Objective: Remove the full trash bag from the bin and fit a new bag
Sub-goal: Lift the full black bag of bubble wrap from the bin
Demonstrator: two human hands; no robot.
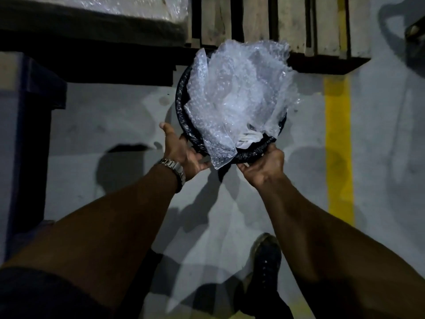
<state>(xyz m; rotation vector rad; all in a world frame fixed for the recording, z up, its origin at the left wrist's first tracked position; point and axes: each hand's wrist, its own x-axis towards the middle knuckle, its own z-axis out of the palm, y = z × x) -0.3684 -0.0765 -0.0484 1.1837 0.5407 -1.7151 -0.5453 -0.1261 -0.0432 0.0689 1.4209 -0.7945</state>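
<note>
Left hand (184, 155) and right hand (262, 168), fingers (201, 165) curled, grip the near edge of the trash bag (253, 154); its bulk lies beyond.

1. Right hand (264, 165): fingers curled over the near rim, gripping the rolled black edge of the trash bag (257, 153).
2. Left hand (181, 155): set against the rim just left of that grip, thumb spread outward; fingertips hidden beneath overhanging bubble wrap (236, 93). A wristwatch (173, 168) sits on this wrist.
3. Bin (181, 88): round and black, extending away from both hands; bubble wrap heaps above its rim and hangs down between the hands.
4. Beyond the bin: wooden pallet (287, 24).
5. Right of the grip: yellow line (338, 143) on grey floor (110, 116).
6. Nearer than the grip: a dark shoe (264, 268).
</note>
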